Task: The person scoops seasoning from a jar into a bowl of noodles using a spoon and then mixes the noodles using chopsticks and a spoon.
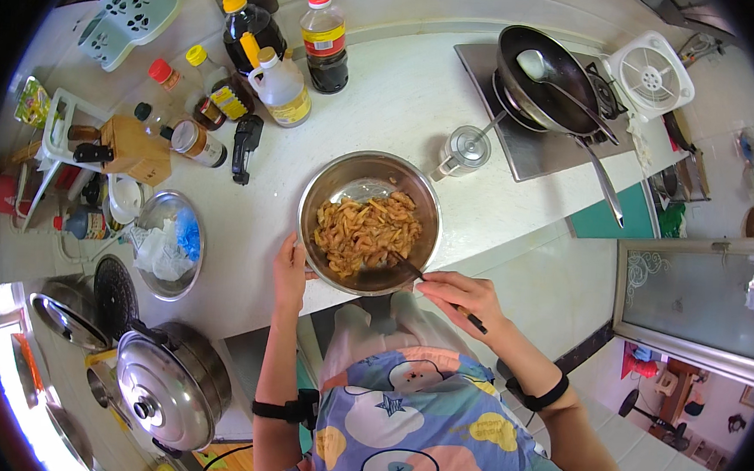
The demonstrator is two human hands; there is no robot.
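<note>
In front of me a stainless steel mixing bowl (369, 223) stands near the counter's front edge. Sliced, sauce-coated meat (367, 233) with yellowish strips, perhaps ginger, fills its lower part. My left hand (291, 268) grips the bowl's left rim, thumb near the top edge. Dark chopsticks (468, 317) are held in my right hand (462, 299) at the lower right of the bowl. Their tips reach down into the meat. A lidded glass jar (466, 151) with a spoon handle sticking out sits to the right, apart from the bowl.
A black wok (548, 84) with a ladle inside rests on the gas stove (537, 161). Several sauce bottles (324, 44) line the back left, near a wooden knife block (137, 146). Plastic bags lie in a metal basin (194, 275). A lidded steamer pot (167, 384) stands lower left.
</note>
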